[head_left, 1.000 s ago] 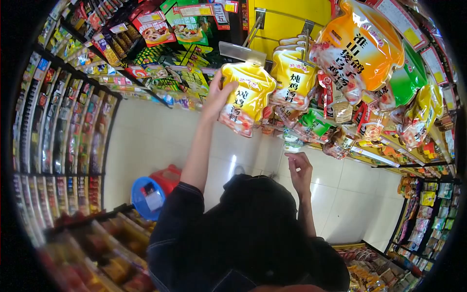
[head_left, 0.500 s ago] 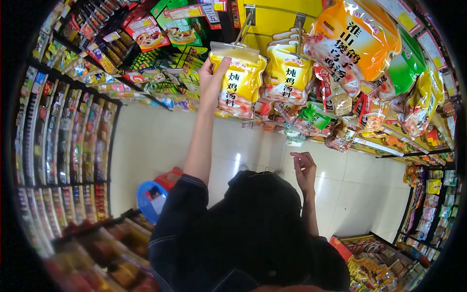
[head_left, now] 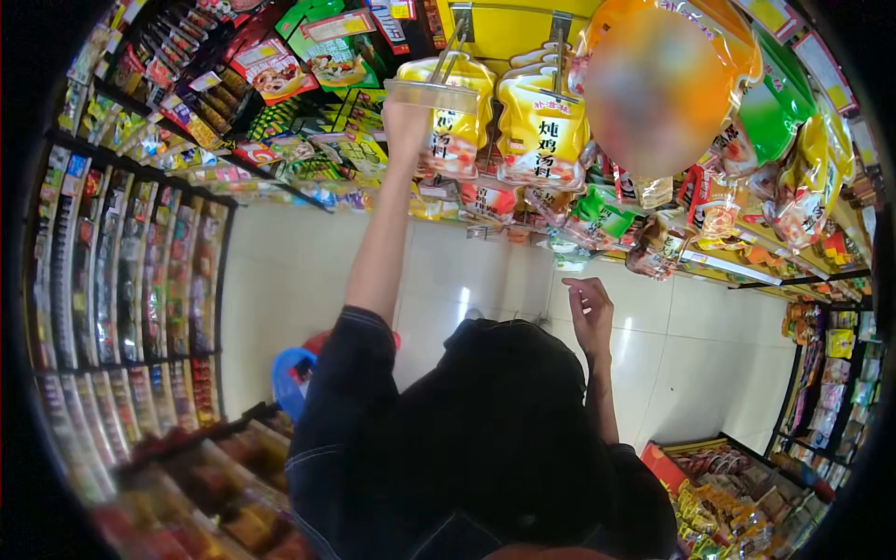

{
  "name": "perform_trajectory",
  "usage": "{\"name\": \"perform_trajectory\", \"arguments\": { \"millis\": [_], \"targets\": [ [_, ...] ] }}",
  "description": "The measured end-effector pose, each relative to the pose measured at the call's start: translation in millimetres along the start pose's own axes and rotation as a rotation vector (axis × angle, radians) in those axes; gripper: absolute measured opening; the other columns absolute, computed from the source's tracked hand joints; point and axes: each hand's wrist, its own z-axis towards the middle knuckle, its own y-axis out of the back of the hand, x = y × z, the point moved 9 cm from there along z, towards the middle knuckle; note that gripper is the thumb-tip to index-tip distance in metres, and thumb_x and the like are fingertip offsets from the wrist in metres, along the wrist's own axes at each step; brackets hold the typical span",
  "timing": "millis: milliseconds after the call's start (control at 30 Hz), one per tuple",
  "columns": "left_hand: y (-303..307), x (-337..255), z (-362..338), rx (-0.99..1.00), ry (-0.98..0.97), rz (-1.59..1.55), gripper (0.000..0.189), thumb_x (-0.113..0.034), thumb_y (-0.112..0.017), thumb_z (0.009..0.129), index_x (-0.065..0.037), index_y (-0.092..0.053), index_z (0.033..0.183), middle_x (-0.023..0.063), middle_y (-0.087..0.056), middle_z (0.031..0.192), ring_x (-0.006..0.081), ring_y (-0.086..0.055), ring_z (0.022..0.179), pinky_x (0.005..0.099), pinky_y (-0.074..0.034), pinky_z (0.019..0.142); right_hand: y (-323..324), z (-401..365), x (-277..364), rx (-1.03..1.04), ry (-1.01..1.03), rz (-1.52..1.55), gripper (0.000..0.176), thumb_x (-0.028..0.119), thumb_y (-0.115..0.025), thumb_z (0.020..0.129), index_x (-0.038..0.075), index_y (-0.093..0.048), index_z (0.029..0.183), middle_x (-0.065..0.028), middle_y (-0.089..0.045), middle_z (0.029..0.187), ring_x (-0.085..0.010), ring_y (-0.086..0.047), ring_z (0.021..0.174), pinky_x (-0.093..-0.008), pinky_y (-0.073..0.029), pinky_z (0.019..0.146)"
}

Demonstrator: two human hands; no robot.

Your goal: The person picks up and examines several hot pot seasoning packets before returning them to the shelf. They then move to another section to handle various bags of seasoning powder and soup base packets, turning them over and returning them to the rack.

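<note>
My left hand (head_left: 407, 131) reaches up to a yellow chicken-soup-mix packet (head_left: 457, 131) hanging on a metal hook. The hand covers the packet's left part, and its fingers are hidden behind a clear tag holder (head_left: 431, 95), so their grip does not show. Beside it, similar yellow packets (head_left: 543, 131) hang on a second hook. My right hand (head_left: 592, 313) is low over the floor at the right, apart from the goods. Its fingers are loosely bent and apart, with nothing in them.
A large orange packet (head_left: 737, 56), partly blurred, and a green packet (head_left: 775, 98) hang at the upper right. Red and green packets (head_left: 285, 70) fill the upper left. Below my left arm stands a blue container (head_left: 291, 383). Stocked shelves (head_left: 131, 271) line the left.
My left hand has moved slightly up with the yellow packet, which now sits further back on its hook. The thumb that lay on the packet's front is hidden now. My right hand is nearly unchanged.
</note>
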Motion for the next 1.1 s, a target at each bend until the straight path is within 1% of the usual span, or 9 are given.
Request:
{"name": "perform_trajectory", "arguments": {
  "millis": [67,167,433,533,667,767,833,967,1100],
  "targets": [
    [-9.9,2.4,13.1,-0.005,-0.005,0.061,0.041,-0.027,-0.072,0.092,0.005,-0.061,0.116,0.0239,-0.071,0.106,0.0353,-0.07,0.1,0.0411,-0.054,0.087,4.9,7.3,12.3,-0.087,0.079,-0.01,0.02,0.001,-0.061,0.097,0.007,-0.075,0.111,-0.0103,-0.066,0.095,-0.0189,-0.065,0.075,-0.0301,-0.053,0.064],
    [-17.6,28.0,24.4,-0.134,-0.191,0.166,0.044,-0.027,-0.071,0.093,0.006,-0.057,0.119,0.0264,-0.068,0.106,0.0396,-0.068,0.099,0.0472,-0.052,0.085,15.6,20.8,32.2,-0.164,0.131,-0.032,0.021,-0.001,-0.062,0.096,0.005,-0.074,0.112,-0.0129,-0.066,0.099,-0.0248,-0.067,0.086,-0.0333,-0.056,0.071],
    [-6.6,-39.4,-35.1,-0.471,-0.392,0.307,0.047,-0.024,-0.071,0.096,0.005,-0.049,0.125,0.0211,-0.047,0.121,0.0367,-0.048,0.117,0.0441,-0.036,0.105,16.8,71.2,103.7,-0.238,0.305,-0.075,0.045,0.004,-0.064,0.095,0.009,-0.059,0.14,-0.0184,-0.059,0.131,-0.034,-0.056,0.122,-0.041,-0.053,0.095],
    [1.2,-47.1,-65.1,-0.403,-0.205,0.306,0.047,-0.026,-0.07,0.097,0.003,-0.05,0.129,0.0192,-0.053,0.114,0.0352,-0.052,0.112,0.0429,-0.039,0.103,7.6,93.3,111.0,-0.28,0.324,-0.168,0.056,0.013,-0.067,0.097,0.009,-0.049,0.15,-0.0178,-0.057,0.138,-0.0314,-0.051,0.13,-0.0371,-0.053,0.093],
    [-52.0,-53.4,-104.0,0.07,-0.211,0.113,0.052,-0.03,-0.071,0.096,0.0,-0.051,0.135,0.0176,-0.062,0.11,0.0322,-0.06,0.1,0.0416,-0.047,0.095,-3.3,116.7,101.2,-0.365,0.348,-0.316,0.071,0.021,-0.074,0.093,0.006,-0.043,0.155,-0.0149,-0.059,0.137,-0.0262,-0.056,0.121,-0.0337,-0.052,0.087],
    [-78.5,-57.6,-121.7,0.162,-0.123,-0.002,0.054,-0.03,-0.073,0.096,-0.001,-0.053,0.136,0.0181,-0.067,0.111,0.0305,-0.065,0.094,0.0407,-0.052,0.087,-7.0,128.6,87.7,-0.266,0.158,-0.033,0.071,0.024,-0.075,0.092,0.007,-0.044,0.153,-0.0174,-0.057,0.138,-0.0341,-0.053,0.12,-0.0469,-0.04,0.107],
    [-77.5,-64.7,-113.5,0.124,-0.112,0.045,0.054,-0.03,-0.074,0.095,0.0,-0.053,0.135,0.0198,-0.067,0.115,0.03,-0.066,0.093,0.0402,-0.053,0.084,-5.0,130.4,91.0,-0.276,0.201,-0.052,0.071,0.026,-0.079,0.089,0.006,-0.048,0.15,-0.0139,-0.064,0.124,-0.0315,-0.056,0.113,-0.0435,-0.043,0.102],
    [-77.1,-59.2,-115.3,0.355,0.276,-0.162,0.044,-0.026,-0.078,0.093,0.001,-0.063,0.123,0.0089,-0.071,0.098,0.0105,-0.063,0.082,0.0267,-0.051,0.075,-8.7,130.3,90.9,-0.206,0.186,0.022,0.07,0.022,-0.082,0.086,0.006,-0.052,0.147,-0.0103,-0.065,0.113,-0.0255,-0.058,0.106,-0.0388,-0.047,0.094],
    [-61.9,-81.9,-113.9,0.361,0.209,-0.304,0.031,-0.019,-0.075,0.095,0.002,-0.067,0.116,0.0024,-0.071,0.096,0.0043,-0.062,0.085,0.0216,-0.05,0.074,-12.4,114.8,100.5,-0.157,0.232,0.148,0.064,0.018,-0.082,0.086,0.004,-0.051,0.141,-0.011,-0.062,0.119,-0.0212,-0.059,0.108,-0.0348,-0.048,0.093]
  ]
}}
